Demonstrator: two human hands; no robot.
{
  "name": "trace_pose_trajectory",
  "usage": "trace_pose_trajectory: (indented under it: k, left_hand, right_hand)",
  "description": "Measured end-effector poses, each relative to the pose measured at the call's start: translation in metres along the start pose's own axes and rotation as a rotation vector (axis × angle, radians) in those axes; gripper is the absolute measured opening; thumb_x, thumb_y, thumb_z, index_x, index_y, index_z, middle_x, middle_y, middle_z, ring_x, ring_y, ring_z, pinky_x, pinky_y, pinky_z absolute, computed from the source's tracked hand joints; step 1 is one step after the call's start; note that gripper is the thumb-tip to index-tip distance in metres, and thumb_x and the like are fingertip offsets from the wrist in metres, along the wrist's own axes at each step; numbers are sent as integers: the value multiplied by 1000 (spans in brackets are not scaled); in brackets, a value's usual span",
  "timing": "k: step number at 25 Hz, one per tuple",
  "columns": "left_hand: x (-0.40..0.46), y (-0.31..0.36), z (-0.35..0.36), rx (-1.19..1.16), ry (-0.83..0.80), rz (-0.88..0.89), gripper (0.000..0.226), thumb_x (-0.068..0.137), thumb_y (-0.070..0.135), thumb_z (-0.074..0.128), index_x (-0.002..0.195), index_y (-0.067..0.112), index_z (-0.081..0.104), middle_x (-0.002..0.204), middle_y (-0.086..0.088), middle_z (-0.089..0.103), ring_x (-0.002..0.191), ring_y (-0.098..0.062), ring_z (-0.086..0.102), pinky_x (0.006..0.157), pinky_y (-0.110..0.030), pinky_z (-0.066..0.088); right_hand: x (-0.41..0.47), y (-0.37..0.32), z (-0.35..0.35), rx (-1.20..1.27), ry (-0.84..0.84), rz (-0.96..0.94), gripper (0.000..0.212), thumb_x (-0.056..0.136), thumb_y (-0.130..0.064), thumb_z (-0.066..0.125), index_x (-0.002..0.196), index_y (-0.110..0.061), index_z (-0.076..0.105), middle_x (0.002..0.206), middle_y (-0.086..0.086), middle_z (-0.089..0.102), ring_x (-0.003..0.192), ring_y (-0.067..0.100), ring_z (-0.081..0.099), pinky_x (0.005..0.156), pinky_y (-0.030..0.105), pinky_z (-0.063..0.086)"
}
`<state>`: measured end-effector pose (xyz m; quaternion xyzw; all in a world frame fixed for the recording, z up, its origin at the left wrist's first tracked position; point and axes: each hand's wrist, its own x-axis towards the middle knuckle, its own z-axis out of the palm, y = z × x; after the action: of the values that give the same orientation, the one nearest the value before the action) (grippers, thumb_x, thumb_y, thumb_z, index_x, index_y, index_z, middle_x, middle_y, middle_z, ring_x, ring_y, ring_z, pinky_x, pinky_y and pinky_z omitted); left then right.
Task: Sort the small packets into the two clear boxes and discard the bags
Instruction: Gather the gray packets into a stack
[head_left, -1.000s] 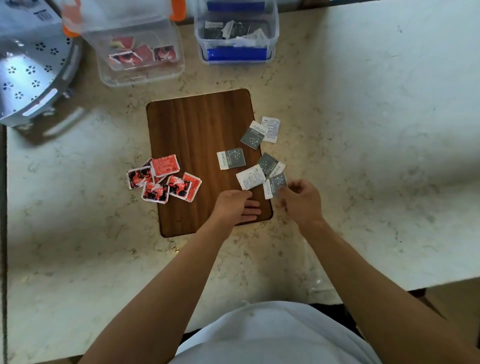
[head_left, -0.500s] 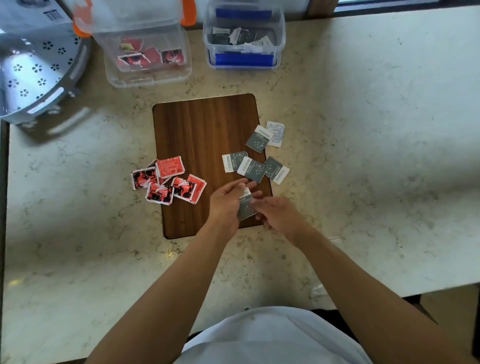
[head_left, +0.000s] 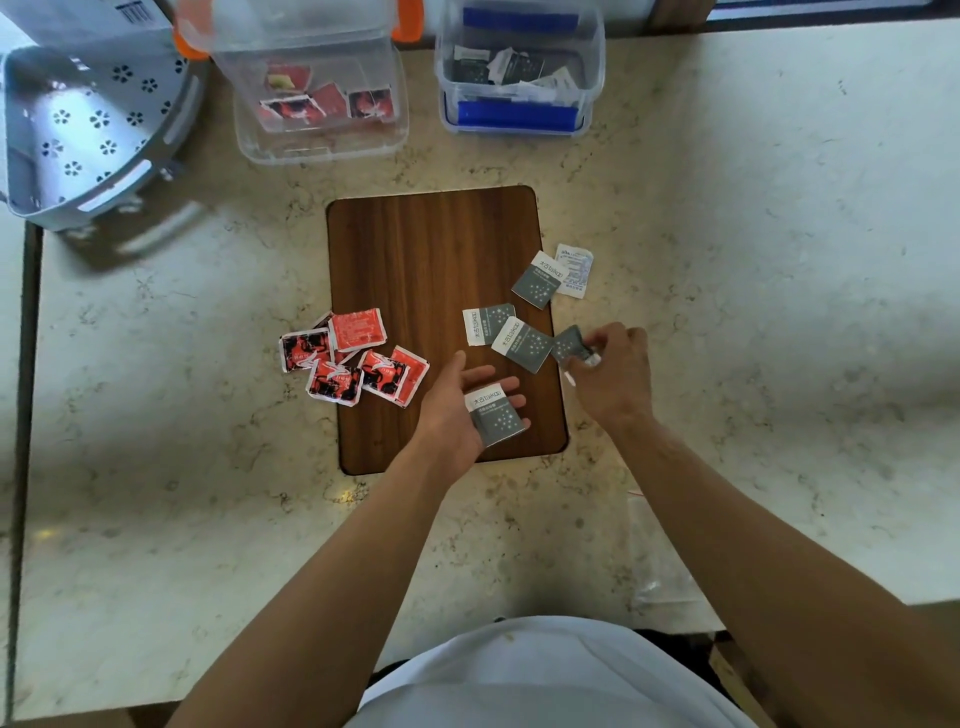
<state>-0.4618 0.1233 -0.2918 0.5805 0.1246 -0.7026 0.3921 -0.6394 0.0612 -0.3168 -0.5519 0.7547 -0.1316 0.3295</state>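
Observation:
My left hand (head_left: 462, 410) lies palm up over the wooden board (head_left: 431, 249) with a grey packet (head_left: 496, 420) resting on its fingers. My right hand (head_left: 615, 371) pinches another grey packet (head_left: 567, 343) at the board's right edge. More grey and white packets (head_left: 522, 343) lie on the board beside it, with two further ones (head_left: 540, 278) a little beyond. Several red packets (head_left: 358, 356) sit at the board's left edge. The orange-latched clear box (head_left: 317, 98) holds red packets. The blue-latched clear box (head_left: 519, 73) holds grey ones.
A grey perforated basket (head_left: 88, 135) stands at the far left of the marble counter (head_left: 753, 260). A clear plastic bag (head_left: 657, 545) lies flat on the counter near my right forearm. The counter's front edge runs just before my body.
A grey packet passed into my left hand, which now lies palm up. My right hand moved up and right and took hold of another grey packet at the board's edge.

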Motion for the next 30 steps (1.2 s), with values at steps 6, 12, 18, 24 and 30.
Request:
trace_pose_trajectory:
  k: [6,12,18,24,30]
  left_hand:
    - [-4,1,-4,63,-36,-35,53,99,55,47,124,10,60,121,-22,71,107,-40,72,92,-65,54]
    - [-13,-4,-11,143,-22,-21,53,101,54,44,122,8,61,118,-24,70,107,-40,71,91,-59,57]
    - [-25,-2,-26,338,-144,-37,32,101,22,49,128,7,60,127,-23,65,110,-39,71,79,-46,63]
    - [-20,-3,-33,249,-154,20,33,96,-9,50,122,5,65,121,-20,68,110,-38,70,90,-51,61]
    - [-18,1,-28,225,-137,33,48,88,-18,49,127,8,60,125,-19,63,114,-33,65,96,-49,58]
  right_hand:
    - [-22,9,-13,455,-15,324,17,90,-19,71,106,-13,68,95,5,73,70,13,66,62,28,56]
    - [-61,-9,-8,535,-510,167,20,96,-15,63,114,-18,71,104,8,74,76,13,66,59,23,52]
    - [-64,-32,-5,13,-604,-364,33,92,-16,67,125,-23,69,103,-18,68,90,-1,64,77,15,51]
    - [-70,-27,18,59,-324,-256,43,84,-33,78,122,-21,63,101,-6,66,88,8,64,73,15,51]
    - [-69,-24,20,-14,-348,-299,26,90,-35,71,114,-24,72,102,-4,69,85,5,61,68,10,41]
